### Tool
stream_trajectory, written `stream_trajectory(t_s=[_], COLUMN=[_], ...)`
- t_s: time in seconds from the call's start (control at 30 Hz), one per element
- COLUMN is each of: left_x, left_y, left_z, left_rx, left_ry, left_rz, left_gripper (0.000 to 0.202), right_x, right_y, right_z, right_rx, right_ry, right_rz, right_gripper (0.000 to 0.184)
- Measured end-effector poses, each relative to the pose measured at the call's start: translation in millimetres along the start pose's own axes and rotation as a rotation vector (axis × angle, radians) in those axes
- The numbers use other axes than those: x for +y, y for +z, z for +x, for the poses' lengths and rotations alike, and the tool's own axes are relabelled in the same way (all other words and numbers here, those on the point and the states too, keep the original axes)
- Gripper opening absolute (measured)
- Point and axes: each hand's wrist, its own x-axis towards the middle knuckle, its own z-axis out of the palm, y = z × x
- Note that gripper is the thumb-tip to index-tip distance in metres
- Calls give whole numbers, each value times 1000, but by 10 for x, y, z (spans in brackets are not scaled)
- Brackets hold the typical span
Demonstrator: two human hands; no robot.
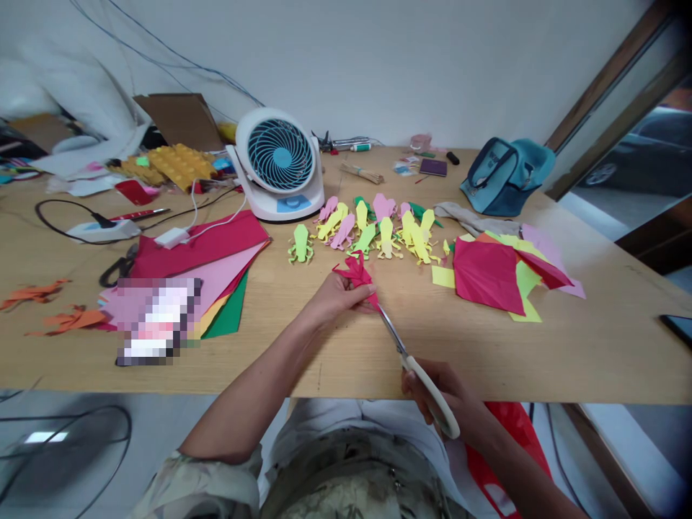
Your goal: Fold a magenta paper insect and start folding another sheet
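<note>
Between the thumb and fingers of my left hand [342,295] is a red paper cutout [357,269] with thin strips at its far end. My right hand [440,393] grips white-handled scissors [398,340], whose blades point up and left. The blade tips meet the near end of the red paper; how far apart they are is hard to tell. Just beyond lie several paper insect figures in yellow, pink and green, among them a light green one [300,244] and a yellow one [386,238].
A white fan [281,164] stands behind the figures. Coloured sheets [200,245] and a blurred-out phone [159,322] lie left, beside orange paper figures [76,319]. On the right are red paper scraps [486,274] and a blue bag [505,176]. The table's front edge runs below my hands.
</note>
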Motion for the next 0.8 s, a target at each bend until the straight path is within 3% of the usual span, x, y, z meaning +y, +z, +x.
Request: stream_trajectory(t_s=[0.8], left_x=[-4], left_y=[-18], left_z=[-3], left_rx=[-32], left_ry=[25], left_rz=[19], left_gripper=[35], right_x=[8], right_y=[35], right_z=[43], right_rx=[9], right_ry=[-32], right_rz=[35], right_gripper=[52])
